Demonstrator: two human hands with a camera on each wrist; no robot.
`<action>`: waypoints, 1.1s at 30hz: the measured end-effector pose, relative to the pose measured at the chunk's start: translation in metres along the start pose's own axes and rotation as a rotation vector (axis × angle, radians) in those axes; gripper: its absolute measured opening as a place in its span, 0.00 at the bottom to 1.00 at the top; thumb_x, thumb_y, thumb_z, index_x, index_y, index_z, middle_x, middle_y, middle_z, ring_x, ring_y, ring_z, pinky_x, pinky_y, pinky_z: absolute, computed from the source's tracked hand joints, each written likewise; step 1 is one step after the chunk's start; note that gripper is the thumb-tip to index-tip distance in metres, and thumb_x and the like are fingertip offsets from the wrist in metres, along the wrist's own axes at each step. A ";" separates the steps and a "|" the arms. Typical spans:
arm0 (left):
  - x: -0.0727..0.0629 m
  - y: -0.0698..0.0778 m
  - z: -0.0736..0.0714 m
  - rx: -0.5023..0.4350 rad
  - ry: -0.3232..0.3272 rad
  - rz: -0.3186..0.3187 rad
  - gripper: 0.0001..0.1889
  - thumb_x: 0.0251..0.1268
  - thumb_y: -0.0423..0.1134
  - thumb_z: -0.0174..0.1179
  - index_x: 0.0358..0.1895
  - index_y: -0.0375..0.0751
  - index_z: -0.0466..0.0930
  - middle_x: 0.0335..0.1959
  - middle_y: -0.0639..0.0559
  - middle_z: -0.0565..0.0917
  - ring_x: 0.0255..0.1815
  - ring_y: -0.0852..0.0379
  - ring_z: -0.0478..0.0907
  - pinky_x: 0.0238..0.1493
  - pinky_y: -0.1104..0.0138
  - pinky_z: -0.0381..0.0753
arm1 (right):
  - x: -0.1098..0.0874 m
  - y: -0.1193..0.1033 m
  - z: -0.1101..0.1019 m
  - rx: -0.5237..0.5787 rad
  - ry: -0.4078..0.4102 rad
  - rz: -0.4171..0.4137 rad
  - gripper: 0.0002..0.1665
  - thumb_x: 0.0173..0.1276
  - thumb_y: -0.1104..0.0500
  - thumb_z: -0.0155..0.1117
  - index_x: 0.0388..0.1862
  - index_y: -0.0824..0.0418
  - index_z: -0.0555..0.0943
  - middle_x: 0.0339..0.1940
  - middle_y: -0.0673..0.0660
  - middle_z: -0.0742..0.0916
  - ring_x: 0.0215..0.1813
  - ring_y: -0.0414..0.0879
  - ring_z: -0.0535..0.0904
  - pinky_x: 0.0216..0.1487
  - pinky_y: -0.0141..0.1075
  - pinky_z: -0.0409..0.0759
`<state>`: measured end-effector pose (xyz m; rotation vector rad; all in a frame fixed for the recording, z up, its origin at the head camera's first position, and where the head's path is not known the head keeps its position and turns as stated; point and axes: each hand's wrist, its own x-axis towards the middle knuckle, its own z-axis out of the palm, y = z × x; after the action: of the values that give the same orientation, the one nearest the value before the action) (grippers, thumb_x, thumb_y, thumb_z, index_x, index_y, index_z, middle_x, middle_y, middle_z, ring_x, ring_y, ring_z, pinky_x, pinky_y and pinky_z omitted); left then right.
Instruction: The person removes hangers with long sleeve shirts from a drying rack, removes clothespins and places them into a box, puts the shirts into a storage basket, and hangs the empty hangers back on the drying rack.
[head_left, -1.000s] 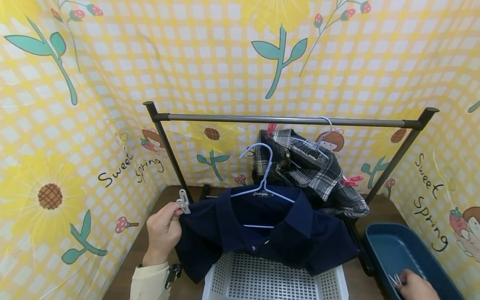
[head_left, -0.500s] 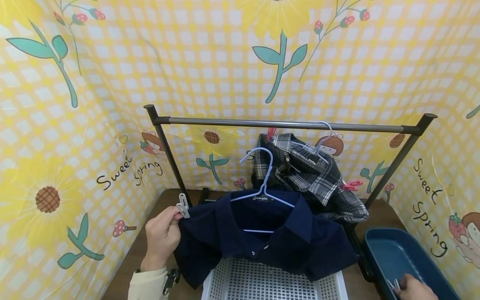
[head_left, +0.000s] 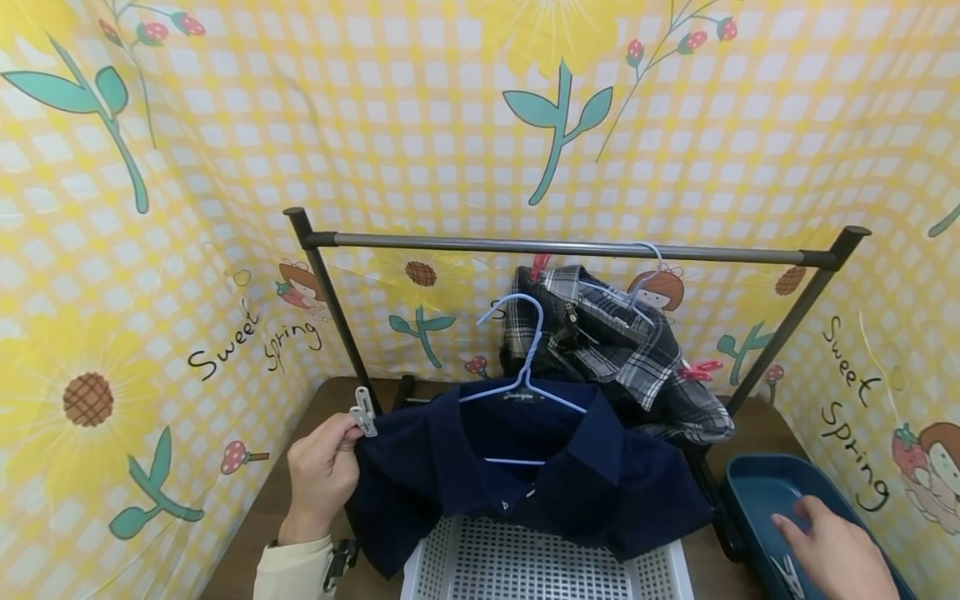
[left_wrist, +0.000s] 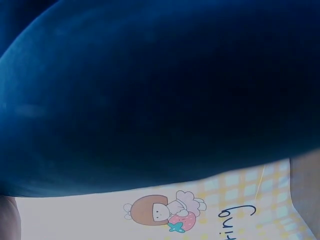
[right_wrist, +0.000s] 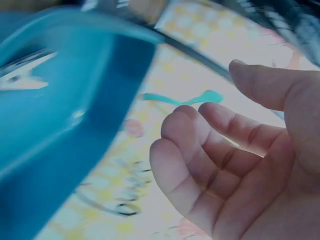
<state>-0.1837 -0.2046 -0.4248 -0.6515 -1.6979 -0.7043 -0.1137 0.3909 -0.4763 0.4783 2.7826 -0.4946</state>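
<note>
A navy collared shirt [head_left: 540, 508] hangs on a light blue wire hanger [head_left: 534, 350], spread above a white basket. At its left sleeve my left hand [head_left: 318, 475] pinches the fabric, right beside a grey clothespin [head_left: 363, 412] clipped there. In the left wrist view, the dark cloth [left_wrist: 160, 95] covers most of the picture and my fingers are hidden. Over the blue tray [head_left: 761, 477], my right hand [head_left: 847, 550] holds nothing, thumb and fingers apart. A pale clothespin [head_left: 786, 575] lies in that tray near the hand, also visible as a blurred clothespin [right_wrist: 25, 75] in the right wrist view.
Behind stands a dark metal rack with a horizontal rail [head_left: 465, 245]. A plaid shirt [head_left: 600, 342] hangs from it on another hanger, with a red clothespin [head_left: 701, 371] on one side. The white perforated basket [head_left: 420, 575] sits below the navy shirt.
My right hand has let go of the pale clothespin, its fingers opening and rising slightly above the tray. The left hand stays at the sleeve. The whole view has shifted slightly.
</note>
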 end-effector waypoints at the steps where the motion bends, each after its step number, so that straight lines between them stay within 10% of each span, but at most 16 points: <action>1: 0.000 0.000 0.000 0.000 0.000 0.000 0.24 0.79 0.47 0.51 0.26 0.33 0.80 0.22 0.49 0.80 0.16 0.57 0.72 0.21 0.66 0.72 | -0.003 -0.005 -0.003 0.001 0.015 -0.014 0.35 0.74 0.44 0.62 0.48 0.79 0.73 0.31 0.65 0.83 0.34 0.58 0.81 0.37 0.54 0.78; 7: 0.001 0.001 0.001 -0.001 0.008 0.003 0.24 0.79 0.47 0.50 0.26 0.33 0.79 0.21 0.49 0.80 0.15 0.58 0.71 0.21 0.67 0.72 | -0.020 -0.030 -0.019 0.071 0.071 -0.172 0.35 0.76 0.37 0.56 0.52 0.72 0.76 0.31 0.54 0.85 0.34 0.50 0.81 0.33 0.49 0.79; 20: 0.000 0.001 0.002 0.000 0.018 0.008 0.25 0.79 0.48 0.51 0.26 0.32 0.80 0.22 0.47 0.81 0.17 0.55 0.75 0.26 0.69 0.75 | -0.065 -0.095 -0.028 0.249 0.432 -0.552 0.03 0.74 0.57 0.67 0.43 0.52 0.84 0.34 0.44 0.86 0.33 0.32 0.79 0.30 0.32 0.80; 33: 0.004 0.003 0.002 0.000 0.030 0.002 0.25 0.78 0.47 0.51 0.25 0.32 0.80 0.22 0.47 0.81 0.16 0.54 0.75 0.24 0.68 0.74 | -0.071 -0.143 -0.030 0.341 0.605 -0.847 0.15 0.64 0.68 0.73 0.44 0.49 0.84 0.35 0.40 0.84 0.31 0.33 0.79 0.32 0.22 0.74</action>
<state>-0.1834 -0.2004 -0.4213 -0.6400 -1.6698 -0.7094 -0.1081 0.2560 -0.3856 -0.6602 3.4013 -1.1709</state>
